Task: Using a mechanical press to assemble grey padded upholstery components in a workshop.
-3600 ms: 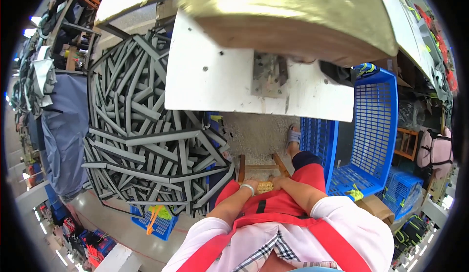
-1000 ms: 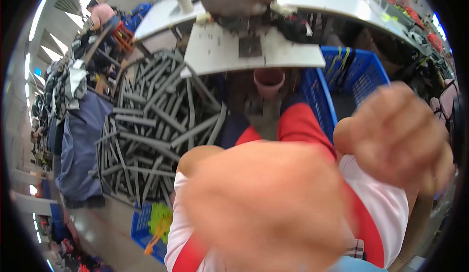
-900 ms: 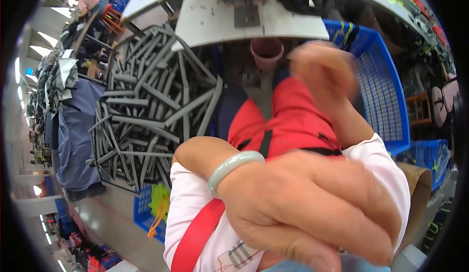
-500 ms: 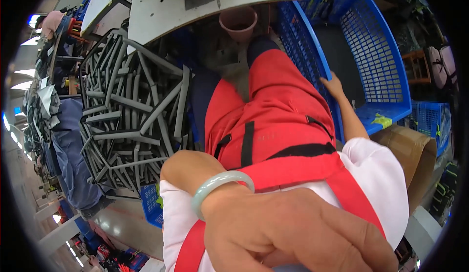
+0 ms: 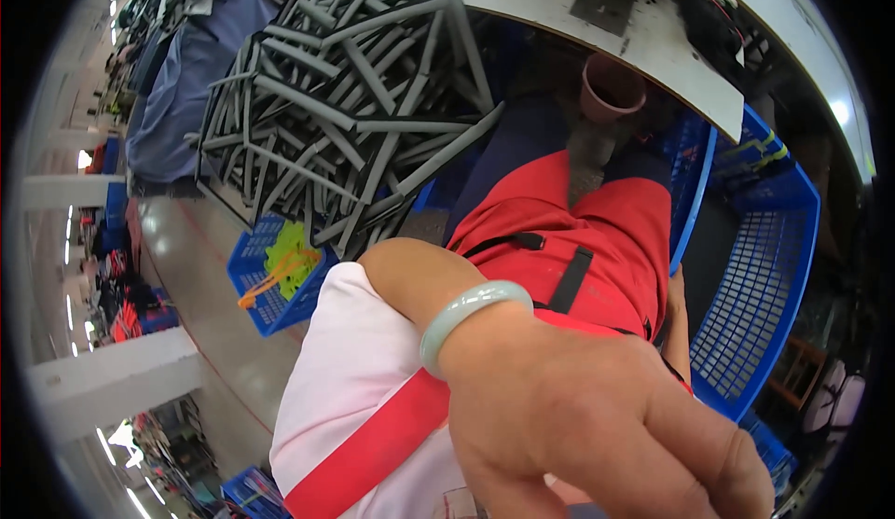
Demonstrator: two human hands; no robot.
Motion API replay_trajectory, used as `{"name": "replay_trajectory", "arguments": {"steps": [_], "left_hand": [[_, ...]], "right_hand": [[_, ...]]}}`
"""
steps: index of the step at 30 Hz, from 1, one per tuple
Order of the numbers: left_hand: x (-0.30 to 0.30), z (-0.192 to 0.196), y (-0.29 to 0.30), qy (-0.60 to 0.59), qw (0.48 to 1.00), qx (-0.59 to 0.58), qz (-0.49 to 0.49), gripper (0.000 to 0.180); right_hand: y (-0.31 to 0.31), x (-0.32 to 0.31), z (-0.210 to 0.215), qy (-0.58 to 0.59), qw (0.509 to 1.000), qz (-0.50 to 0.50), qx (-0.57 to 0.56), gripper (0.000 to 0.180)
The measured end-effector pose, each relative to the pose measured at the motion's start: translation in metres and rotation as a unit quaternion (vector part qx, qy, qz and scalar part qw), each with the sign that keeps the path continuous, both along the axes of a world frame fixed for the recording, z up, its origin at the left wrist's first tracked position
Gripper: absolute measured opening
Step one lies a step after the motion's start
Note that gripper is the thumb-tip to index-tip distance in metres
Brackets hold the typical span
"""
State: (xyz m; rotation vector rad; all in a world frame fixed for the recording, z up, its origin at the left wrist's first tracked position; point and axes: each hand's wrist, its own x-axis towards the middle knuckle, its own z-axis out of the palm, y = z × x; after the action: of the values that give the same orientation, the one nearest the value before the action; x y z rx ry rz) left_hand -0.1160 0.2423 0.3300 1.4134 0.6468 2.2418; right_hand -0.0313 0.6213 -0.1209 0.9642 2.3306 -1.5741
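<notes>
My left hand (image 5: 597, 416) fills the lower middle of the view, very close to the camera, back of the hand toward me. A pale green bangle (image 5: 466, 318) sits on its wrist. Its fingers run out of the lower right edge, so what they touch is hidden. Only a strip of my right arm (image 5: 675, 328) shows, beside my red-trousered thigh (image 5: 569, 239) and against the rim of a big blue plastic crate (image 5: 774, 276). The right hand's fingers are hidden.
A large heap of grey foam strips (image 5: 345, 118) lies to my left. Above are a white machine table (image 5: 597, 15) and a pink cup (image 5: 611, 90). A small blue basket (image 5: 275, 272) holding yellow-green pieces stands on the floor.
The view has tilted down and to the right. My left hand stays raised near the camera. My right arm has dropped from in front of me to beside the blue crate.
</notes>
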Motion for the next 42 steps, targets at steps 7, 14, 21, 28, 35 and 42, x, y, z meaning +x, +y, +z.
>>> {"name": "replay_trajectory", "arguments": {"steps": [7,14,21,28,35,42], "left_hand": [[-0.017,-0.104,0.000,0.098,0.941,-0.324,0.000,0.026],[-0.044,-0.249,-0.096,0.110,0.775,-0.517,0.346,0.019],[-0.160,-0.306,-0.170,0.109,0.624,-0.557,0.537,0.025],[-0.253,-0.364,-0.150,0.064,0.490,-0.662,0.564,0.045],[-0.229,-0.160,-0.197,-0.175,0.788,-0.377,0.455,0.032],[-0.182,-0.156,-0.183,-0.232,0.812,-0.353,0.402,0.029]], "right_hand": [[-0.052,-0.075,0.074,0.231,0.959,0.031,0.163,0.040],[-0.056,-0.096,0.063,0.243,0.960,0.049,0.128,0.029],[-0.044,-0.126,0.053,0.214,0.953,0.046,0.209,0.018],[-0.081,-0.146,0.067,0.195,0.931,0.069,0.300,0.014],[-0.116,-0.155,0.116,0.231,0.940,0.121,0.219,0.019],[-0.346,-0.228,0.223,0.265,0.871,0.328,-0.253,0.063]]}}
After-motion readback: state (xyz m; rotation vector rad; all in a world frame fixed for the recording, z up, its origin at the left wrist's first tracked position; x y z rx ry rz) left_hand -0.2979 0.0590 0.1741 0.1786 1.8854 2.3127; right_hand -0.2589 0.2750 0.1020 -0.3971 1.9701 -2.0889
